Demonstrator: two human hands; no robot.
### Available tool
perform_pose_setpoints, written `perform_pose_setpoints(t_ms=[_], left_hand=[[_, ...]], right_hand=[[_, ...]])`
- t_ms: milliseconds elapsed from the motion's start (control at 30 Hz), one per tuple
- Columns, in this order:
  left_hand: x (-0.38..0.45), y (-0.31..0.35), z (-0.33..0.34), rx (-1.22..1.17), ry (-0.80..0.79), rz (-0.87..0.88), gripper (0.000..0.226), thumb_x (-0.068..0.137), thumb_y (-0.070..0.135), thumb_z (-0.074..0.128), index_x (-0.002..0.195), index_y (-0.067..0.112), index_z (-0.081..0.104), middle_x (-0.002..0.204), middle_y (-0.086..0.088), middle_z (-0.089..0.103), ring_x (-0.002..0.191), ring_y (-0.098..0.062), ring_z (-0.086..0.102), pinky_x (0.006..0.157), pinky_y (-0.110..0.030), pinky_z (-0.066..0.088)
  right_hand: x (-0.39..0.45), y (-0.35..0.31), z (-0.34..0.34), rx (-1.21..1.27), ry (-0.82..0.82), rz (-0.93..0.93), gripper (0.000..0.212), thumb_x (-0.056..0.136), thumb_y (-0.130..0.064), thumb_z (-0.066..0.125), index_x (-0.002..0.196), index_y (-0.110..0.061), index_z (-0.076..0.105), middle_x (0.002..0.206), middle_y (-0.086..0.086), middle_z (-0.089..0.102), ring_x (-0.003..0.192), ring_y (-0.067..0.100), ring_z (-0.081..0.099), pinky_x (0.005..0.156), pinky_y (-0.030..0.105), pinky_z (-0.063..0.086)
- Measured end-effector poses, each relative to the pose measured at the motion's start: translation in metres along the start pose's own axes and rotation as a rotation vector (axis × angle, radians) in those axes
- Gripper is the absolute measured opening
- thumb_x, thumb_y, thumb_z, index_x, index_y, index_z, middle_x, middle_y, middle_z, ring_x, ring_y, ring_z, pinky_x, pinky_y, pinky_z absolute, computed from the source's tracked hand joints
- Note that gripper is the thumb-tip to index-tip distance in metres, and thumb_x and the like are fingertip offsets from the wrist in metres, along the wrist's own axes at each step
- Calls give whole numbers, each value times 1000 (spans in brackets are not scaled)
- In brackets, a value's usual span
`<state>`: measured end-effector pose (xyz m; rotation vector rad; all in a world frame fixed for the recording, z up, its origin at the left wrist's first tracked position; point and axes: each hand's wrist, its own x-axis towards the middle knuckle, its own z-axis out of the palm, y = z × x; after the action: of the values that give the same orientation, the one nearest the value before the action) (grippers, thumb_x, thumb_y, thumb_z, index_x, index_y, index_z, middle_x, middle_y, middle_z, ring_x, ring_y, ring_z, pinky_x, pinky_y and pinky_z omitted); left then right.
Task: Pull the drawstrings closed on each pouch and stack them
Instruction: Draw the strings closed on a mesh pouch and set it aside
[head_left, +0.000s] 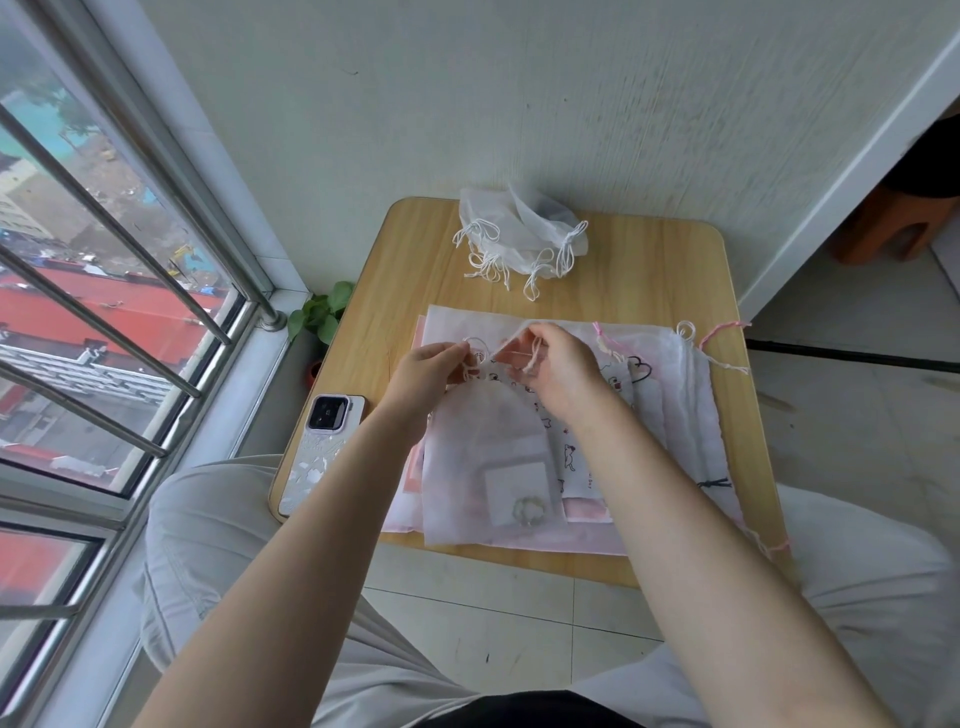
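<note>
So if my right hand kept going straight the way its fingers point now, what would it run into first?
The right hand points left toward the left hand, across the sheer pouch neck. It would most likely meet the left hand's fingers first, though depth between them is hard to judge.

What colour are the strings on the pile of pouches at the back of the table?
White, seen in the head view: looped white strings on the sheer white pouches.

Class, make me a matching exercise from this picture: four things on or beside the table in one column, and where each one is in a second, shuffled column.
Things:
1. phone
2. closed pouches
3. plant
4. sheer pouch

Places:
A. table's far edge, by the wall
B. under both hands, on the flat pile
C. table's left edge
D. off the table, by the window

Pairs: 1-C, 2-A, 3-D, 4-B
</note>
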<state>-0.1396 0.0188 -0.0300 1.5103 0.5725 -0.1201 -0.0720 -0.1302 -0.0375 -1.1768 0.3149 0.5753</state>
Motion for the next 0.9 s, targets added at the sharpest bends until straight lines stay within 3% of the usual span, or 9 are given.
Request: perform_pose_setpoints(t_ms=[67, 133, 267, 400, 500, 600, 767, 833, 900], left_hand=[[0, 2, 1, -5, 46, -63, 32, 95, 23, 55, 65, 15, 62, 60, 1, 61, 58, -14, 56, 61, -26, 46], [1, 3, 0, 20, 100, -99, 31, 92, 19, 52, 61, 15, 52, 59, 0, 52, 55, -16, 47, 55, -26, 38], [-1, -1, 3, 142, 125, -98, 29, 87, 16, 49, 58, 12, 46, 59, -1, 47, 56, -18, 40, 53, -27, 29], [-1, -1, -4, 270, 125, -39, 25, 87, 16, 51, 65, 7, 60, 64, -5, 57, 59, -21, 48, 54, -28, 39], [3, 4, -11, 296, 135, -4, 21, 89, 12, 50, 76, 4, 65, 66, -7, 64, 54, -20, 57, 53, -31, 49], [7, 8, -12, 387, 181, 21, 19, 88, 12, 48, 87, 0, 62, 70, -8, 68, 56, -23, 64, 58, -38, 56], [8, 4, -19, 894, 447, 278, 48, 78, 0, 51, 125, 11, 50, 127, -5, 50, 112, -25, 49, 92, -36, 42], [8, 5, -19, 927, 209, 456, 50, 79, -1, 52, 125, 16, 54, 131, -1, 53, 120, -22, 49, 100, -35, 41], [2, 12, -12, 875, -74, 365, 30, 88, 8, 52, 112, 20, 66, 116, 4, 64, 109, -17, 58, 95, -32, 47]], right_hand=[[-1, -1, 1, 338, -24, 70, 29, 89, -6, 38, 61, -11, 40, 66, 15, 59, 67, 29, 63, 76, 40, 55], [-2, -2, 1, 452, 38, 112, 27, 85, -8, 35, 59, -15, 32, 51, 5, 38, 45, 20, 41, 53, 31, 52], [-5, -4, 7, -7, 70, -5, 23, 80, -12, 35, 62, -21, 25, 48, -3, 18, 40, 14, 11, 42, 21, 16], [-7, -16, 8, -599, -55, -204, 8, 88, -17, 52, 83, -15, 46, 58, 0, 46, 41, 13, 34, 43, 22, 27], [-8, -25, 5, -1108, -166, -258, 13, 84, -29, 62, 93, -20, 62, 86, -3, 68, 76, 12, 62, 61, 26, 47], [-12, -29, 8, -1436, -305, -189, 21, 81, -39, 69, 93, -21, 71, 94, -5, 70, 87, 12, 64, 76, 31, 52], [-18, -31, 13, -1585, -361, -173, 17, 87, -32, 70, 93, -17, 72, 79, -8, 66, 71, 9, 57, 56, 21, 40], [-18, -30, 14, -1562, -355, -187, 12, 87, -32, 71, 90, -20, 70, 78, -10, 62, 71, 8, 56, 56, 21, 39], [-17, -29, 14, -1532, -342, -212, 7, 86, -29, 71, 86, -24, 68, 80, -11, 60, 72, 9, 55, 56, 21, 38]])
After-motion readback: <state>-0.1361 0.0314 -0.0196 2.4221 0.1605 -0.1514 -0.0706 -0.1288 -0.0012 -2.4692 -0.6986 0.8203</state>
